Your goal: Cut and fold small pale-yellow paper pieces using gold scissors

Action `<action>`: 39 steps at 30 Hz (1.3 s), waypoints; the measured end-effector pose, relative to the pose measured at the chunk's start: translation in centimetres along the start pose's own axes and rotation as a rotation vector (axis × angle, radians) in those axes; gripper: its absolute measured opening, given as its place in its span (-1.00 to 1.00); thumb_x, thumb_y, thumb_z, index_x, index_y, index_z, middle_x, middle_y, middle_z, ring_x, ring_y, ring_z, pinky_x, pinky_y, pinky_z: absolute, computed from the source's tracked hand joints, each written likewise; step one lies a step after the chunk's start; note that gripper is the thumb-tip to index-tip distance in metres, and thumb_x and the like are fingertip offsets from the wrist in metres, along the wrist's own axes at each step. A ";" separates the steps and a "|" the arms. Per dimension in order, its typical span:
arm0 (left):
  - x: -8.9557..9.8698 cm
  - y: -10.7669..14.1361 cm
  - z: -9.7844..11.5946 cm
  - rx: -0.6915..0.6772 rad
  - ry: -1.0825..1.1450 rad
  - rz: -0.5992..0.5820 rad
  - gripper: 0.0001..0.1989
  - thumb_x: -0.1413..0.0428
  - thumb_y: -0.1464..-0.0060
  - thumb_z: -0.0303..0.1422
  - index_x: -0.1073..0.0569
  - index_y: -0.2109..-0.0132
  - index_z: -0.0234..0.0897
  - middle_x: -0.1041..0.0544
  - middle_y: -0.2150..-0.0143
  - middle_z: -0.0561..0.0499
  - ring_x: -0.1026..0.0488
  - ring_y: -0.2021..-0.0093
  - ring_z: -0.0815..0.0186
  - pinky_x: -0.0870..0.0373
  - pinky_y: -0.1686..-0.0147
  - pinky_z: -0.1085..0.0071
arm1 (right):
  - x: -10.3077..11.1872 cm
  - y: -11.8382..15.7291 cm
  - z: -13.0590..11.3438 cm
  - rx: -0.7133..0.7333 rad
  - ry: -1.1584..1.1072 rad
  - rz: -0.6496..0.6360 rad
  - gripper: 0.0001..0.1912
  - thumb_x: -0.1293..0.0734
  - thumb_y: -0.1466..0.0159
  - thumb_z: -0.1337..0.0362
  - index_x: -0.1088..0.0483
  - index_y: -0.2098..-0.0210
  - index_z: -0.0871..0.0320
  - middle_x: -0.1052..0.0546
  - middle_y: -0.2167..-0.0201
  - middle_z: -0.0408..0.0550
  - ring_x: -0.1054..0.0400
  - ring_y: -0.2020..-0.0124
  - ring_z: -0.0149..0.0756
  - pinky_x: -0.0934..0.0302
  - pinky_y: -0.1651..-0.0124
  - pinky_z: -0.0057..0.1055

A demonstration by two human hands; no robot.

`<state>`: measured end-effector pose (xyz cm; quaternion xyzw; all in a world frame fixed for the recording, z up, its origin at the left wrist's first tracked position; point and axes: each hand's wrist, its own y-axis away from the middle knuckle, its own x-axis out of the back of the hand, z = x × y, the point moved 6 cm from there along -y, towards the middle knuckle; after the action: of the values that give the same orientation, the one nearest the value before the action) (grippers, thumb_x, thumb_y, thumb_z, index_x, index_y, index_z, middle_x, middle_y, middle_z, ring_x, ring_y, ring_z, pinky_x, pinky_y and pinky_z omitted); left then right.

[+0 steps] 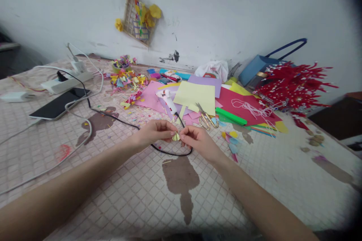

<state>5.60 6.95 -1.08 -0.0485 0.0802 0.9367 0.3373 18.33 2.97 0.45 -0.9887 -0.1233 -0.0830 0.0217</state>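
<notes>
A small pale yellow-green paper piece [176, 136] is pinched between my two hands above the table. My left hand [158, 131] holds its left side with closed fingertips. On its right side the fingers of my right hand [196, 138] are closed on it too. Just beyond my hands lie a white glue gun [167, 101], its black cord looping below them, and gold-handled scissors [207, 118]. Pale yellow paper [198, 97] lies behind, partly under the scissors.
Left are a phone [58, 104], a power strip [66, 82] and white cables. Paper scraps [127, 81] pile at back left. Right are a green stick [231, 116], red paper [244, 107], white string [251, 107], red beaded decoration [291, 84] and a blue bag [256, 68].
</notes>
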 end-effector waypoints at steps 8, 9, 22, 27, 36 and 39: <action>-0.2 0.0 -0.3 0.023 0.107 -0.023 -0.78 -0.21 0.11 -0.37 -0.48 0.26 -0.35 -0.51 0.39 0.01 -0.41 0.41 0.45 -0.36 0.35 0.51 | -0.2 -0.1 0.9 -0.140 -0.241 -0.043 -0.88 -0.32 -0.08 0.27 -0.34 0.47 0.20 -0.34 0.62 -0.21 -0.21 0.58 -0.49 -0.01 0.55 -0.54; -0.2 0.0 -0.3 0.028 0.121 -0.029 -0.79 -0.20 0.11 -0.37 -0.48 0.25 -0.34 -0.51 0.38 0.01 -0.42 0.40 0.45 -0.36 0.34 0.51 | -0.2 -0.1 0.9 -0.160 -0.270 -0.047 -0.89 -0.32 -0.08 0.27 -0.34 0.47 0.21 -0.35 0.61 -0.21 -0.22 0.57 -0.49 -0.01 0.55 -0.54; -0.5 0.3 -0.1 0.035 -0.022 0.018 -0.83 -0.19 0.12 -0.38 -0.44 0.33 -0.38 -0.47 0.48 0.07 -0.37 0.50 0.50 -0.32 0.45 0.56 | -0.7 0.1 1.1 -0.128 -0.202 -0.080 -0.85 -0.31 -0.12 0.24 -0.32 0.46 0.20 -0.35 0.61 -0.22 -0.20 0.58 -0.51 -0.01 0.54 -0.54; -0.6 0.3 0.1 0.011 -0.117 0.048 -0.84 -0.17 0.11 -0.38 -0.40 0.37 -0.40 -0.46 0.49 0.06 -0.37 0.51 0.48 -0.32 0.49 0.54 | -0.8 0.2 1.1 -0.123 -0.215 -0.073 -0.76 -0.26 -0.18 0.14 -0.30 0.43 0.21 -0.37 0.55 -0.18 -0.24 0.56 -0.50 -0.04 0.53 -0.54; -0.8 0.5 0.3 0.009 -0.118 0.040 -0.76 -0.18 0.10 -0.34 -0.36 0.29 -0.40 -0.47 0.47 0.03 -0.39 0.49 0.47 -0.33 0.48 0.53 | -1.3 0.1 1.4 -0.123 -0.294 -0.095 -0.81 -0.36 -0.07 0.32 -0.26 0.36 0.18 -0.37 0.57 -0.25 -0.26 0.56 -0.52 -0.08 0.52 -0.57; -0.7 0.6 -0.1 0.096 -0.041 0.026 -0.73 -0.20 0.13 -0.34 -0.36 0.26 -0.38 -0.46 0.48 0.07 -0.38 0.54 0.50 -0.35 0.48 0.53 | -1.2 0.1 1.5 -0.101 -0.300 -0.087 -0.82 -0.35 -0.08 0.33 -0.26 0.35 0.17 -0.35 0.55 -0.26 -0.26 0.55 -0.53 -0.10 0.50 -0.57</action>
<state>5.74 6.06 -0.99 -0.0120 0.1190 0.9368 0.3288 17.44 2.69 -1.25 -0.9835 -0.1634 0.0585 -0.0505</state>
